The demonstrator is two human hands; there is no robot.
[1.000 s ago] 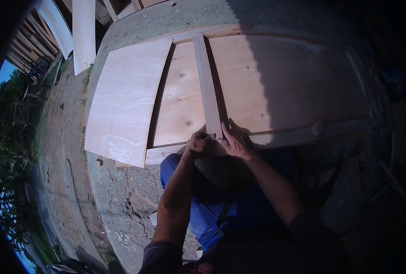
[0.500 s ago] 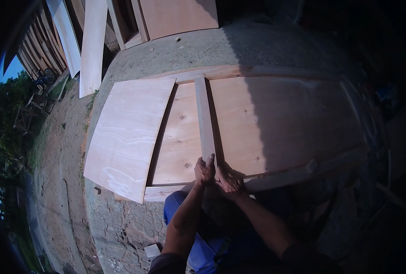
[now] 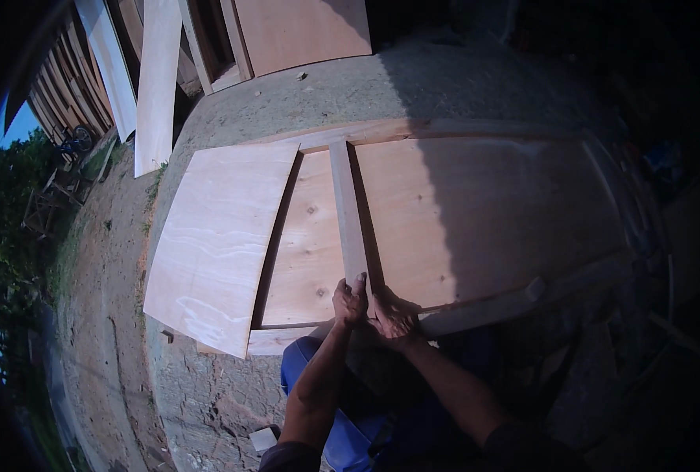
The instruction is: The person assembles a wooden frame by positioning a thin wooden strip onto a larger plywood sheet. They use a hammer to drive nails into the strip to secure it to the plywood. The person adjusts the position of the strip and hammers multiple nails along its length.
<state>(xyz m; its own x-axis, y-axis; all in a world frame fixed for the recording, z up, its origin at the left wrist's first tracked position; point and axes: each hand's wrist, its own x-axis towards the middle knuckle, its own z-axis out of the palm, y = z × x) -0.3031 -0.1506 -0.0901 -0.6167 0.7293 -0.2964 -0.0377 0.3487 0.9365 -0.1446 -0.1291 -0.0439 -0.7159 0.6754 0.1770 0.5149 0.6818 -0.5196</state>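
A light wooden bar (image 3: 350, 216) lies crosswise over a shallow wooden frame (image 3: 476, 315) backed with plywood (image 3: 507, 212). My left hand (image 3: 351, 301) is closed round the bar's near end, thumb on top. Close beside it, my right hand (image 3: 396, 319) grips the same end from the right, over the near rail; its fingertips are partly hidden. The bar's far end meets the frame's far rail. To the left, a pale loose-looking plywood sheet (image 3: 220, 236) covers the frame's left end.
Blue-clad knees (image 3: 350, 436) are right under the frame's near edge. A small wood block (image 3: 536, 289) sits on the near rail at right. Another offcut (image 3: 263, 439) lies on the rough concrete. Boards and a panel (image 3: 303, 35) lean at the back; deep shadow covers the right side.
The view has shifted slightly, so everything sits a little lower. Both hands keep their hold at the bar's near end, with no clear movement of the bar against the frame.
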